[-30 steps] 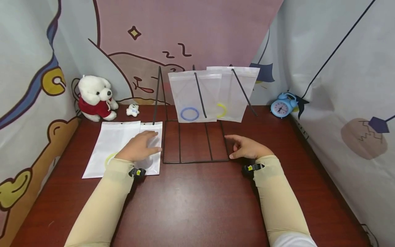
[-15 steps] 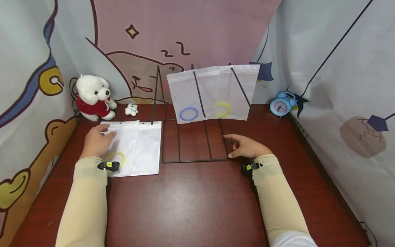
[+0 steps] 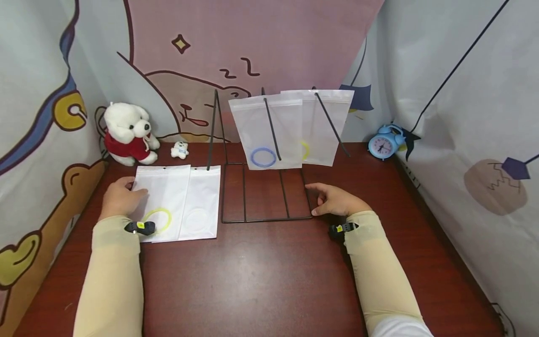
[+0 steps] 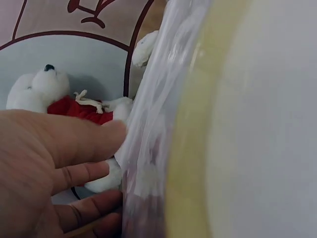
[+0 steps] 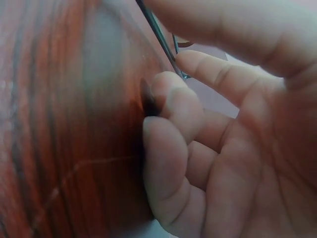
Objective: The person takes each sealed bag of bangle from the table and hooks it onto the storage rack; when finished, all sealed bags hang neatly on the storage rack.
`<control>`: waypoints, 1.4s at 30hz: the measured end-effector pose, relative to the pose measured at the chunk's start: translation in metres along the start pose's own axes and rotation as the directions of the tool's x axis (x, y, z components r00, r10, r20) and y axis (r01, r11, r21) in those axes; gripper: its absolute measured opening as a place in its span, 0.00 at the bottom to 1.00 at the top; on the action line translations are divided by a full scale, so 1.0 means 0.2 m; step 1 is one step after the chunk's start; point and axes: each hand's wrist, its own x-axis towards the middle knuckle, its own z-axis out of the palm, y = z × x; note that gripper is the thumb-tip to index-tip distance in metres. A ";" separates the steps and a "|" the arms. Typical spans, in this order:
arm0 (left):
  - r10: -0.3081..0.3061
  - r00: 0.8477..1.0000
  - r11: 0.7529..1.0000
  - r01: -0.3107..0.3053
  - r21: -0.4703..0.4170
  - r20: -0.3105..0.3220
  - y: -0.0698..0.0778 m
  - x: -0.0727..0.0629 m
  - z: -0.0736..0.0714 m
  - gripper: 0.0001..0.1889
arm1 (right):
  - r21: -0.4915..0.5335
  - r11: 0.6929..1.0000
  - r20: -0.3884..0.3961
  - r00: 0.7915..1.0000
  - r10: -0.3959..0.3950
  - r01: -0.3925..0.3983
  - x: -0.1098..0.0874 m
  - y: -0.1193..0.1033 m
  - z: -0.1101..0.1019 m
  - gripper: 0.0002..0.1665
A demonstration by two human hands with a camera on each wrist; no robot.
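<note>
While left hand (image 3: 120,199) and right hand (image 3: 340,199) appear released, the white bags (image 3: 163,189) look light, slippery, best pinched at an edge.

The red-brown table (image 3: 248,281) carries a black wire rack (image 3: 266,220). Left of the rack lie overlapping white bags (image 3: 166,194); back-left of it, a plush animal (image 3: 131,146) (red-shirted) and small white toy (image 3: 179,150); back-right, a blue alarm clock (image 3: 382,146).

left-wrist-view bag (image 4: 267,124): cropped | hanging yellow ring (image 3: 306,150): part-hidden | clock numerals (image 3: 382,147): too small
</note>
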 end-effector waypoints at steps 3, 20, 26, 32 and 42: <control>-0.014 1.000 1.000 0.013 0.026 0.012 0.01 -0.01 0.00 0.47 | 0.005 1.000 -0.001 1.000 -0.009 0.009 0.00 -0.01 0.00 0.51; -0.086 0.996 0.993 0.084 0.078 0.033 0.04 -0.05 -0.01 0.55 | 0.002 1.000 -0.002 1.000 0.002 -0.002 -0.01 -0.01 0.00 0.50; -0.087 0.996 0.994 0.085 0.069 0.024 0.04 -0.06 -0.01 0.54 | 0.002 1.000 -0.008 1.000 0.001 -0.001 0.00 -0.01 0.01 0.50; -0.071 0.996 0.994 0.067 0.085 0.050 0.04 -0.05 -0.01 0.50 | -0.008 1.000 -0.017 1.000 -0.014 0.014 0.00 -0.01 0.01 0.50; -0.060 0.997 0.992 0.054 0.115 0.045 0.05 -0.05 -0.01 0.46 | 0.002 1.000 -0.015 1.000 0.010 -0.010 0.00 0.00 0.01 0.50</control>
